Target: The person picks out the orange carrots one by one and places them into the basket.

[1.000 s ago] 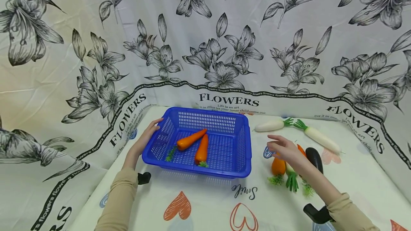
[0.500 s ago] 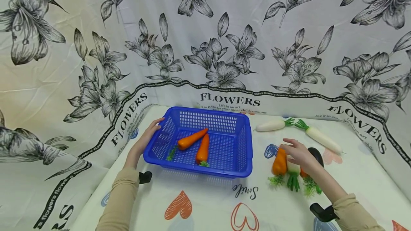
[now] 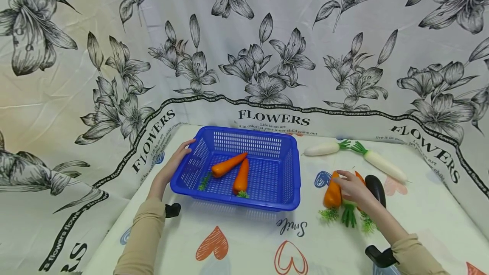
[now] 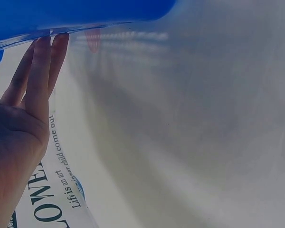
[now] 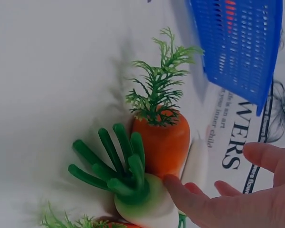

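My left hand [image 3: 173,162] touches the left side of the blue plastic basket [image 3: 237,201]. In the left wrist view, its straight fingers [image 4: 39,78] meet the underside of the rim. Two orange carrots lie inside the basket, one slanting [image 3: 228,166] and one more upright [image 3: 240,179]. My right hand [image 3: 353,186] is over a group of vegetables, fingers spread. Its fingertips are right at an orange carrot [image 5: 161,142] with feathery green leaves. One fingertip overlaps the edge of a white radish [image 5: 154,204] beside that carrot in the right wrist view.
Right of my right hand lie a dark eggplant [image 3: 375,188] and another carrot [image 3: 360,177], partly hidden. Two long white radishes, one at the back [image 3: 322,149] and one farther right [image 3: 383,166], lie behind. A flower-printed curtain [image 3: 263,54] hangs beyond the table.
My right hand has moved right and down onto the vegetables, its fingertips now at the carrot on the left of the group. The left hand and basket have stayed in place.
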`<state>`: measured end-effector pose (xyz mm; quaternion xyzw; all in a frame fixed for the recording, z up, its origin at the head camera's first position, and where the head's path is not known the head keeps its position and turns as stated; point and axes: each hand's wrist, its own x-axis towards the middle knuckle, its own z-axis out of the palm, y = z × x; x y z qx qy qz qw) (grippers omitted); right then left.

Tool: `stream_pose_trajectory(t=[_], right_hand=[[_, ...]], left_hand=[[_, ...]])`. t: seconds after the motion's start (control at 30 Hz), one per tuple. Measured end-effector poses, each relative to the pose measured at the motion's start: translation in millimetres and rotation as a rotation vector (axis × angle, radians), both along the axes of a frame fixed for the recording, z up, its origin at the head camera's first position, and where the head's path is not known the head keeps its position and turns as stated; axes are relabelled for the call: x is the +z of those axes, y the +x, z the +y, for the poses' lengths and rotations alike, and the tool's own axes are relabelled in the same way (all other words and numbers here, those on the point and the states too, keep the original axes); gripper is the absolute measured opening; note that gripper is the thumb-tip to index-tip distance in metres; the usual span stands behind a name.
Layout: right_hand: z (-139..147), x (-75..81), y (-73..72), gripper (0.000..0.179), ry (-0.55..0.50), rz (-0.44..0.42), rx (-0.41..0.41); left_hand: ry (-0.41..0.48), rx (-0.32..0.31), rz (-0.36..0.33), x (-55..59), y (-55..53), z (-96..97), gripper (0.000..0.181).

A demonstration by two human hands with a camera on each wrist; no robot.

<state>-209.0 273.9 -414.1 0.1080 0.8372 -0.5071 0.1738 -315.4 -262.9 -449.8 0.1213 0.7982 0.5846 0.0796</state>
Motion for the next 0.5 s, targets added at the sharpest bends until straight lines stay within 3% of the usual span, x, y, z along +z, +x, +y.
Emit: stream_pose_trajectory(t=[0.2,0.5], right_hand=[[-5,-3.9,1.8,0.071,0.008,0.03,0.02],[-15,-14.5,4.8,0.064,0.262,0.165,-0.014]], left_hand=[[-0.004,-0.004,-0.008,-1.9,-2.6,-0.9,0.05],[-0.026,-0.006,-0.008,1.2,0.3,-0.3,0.05]])
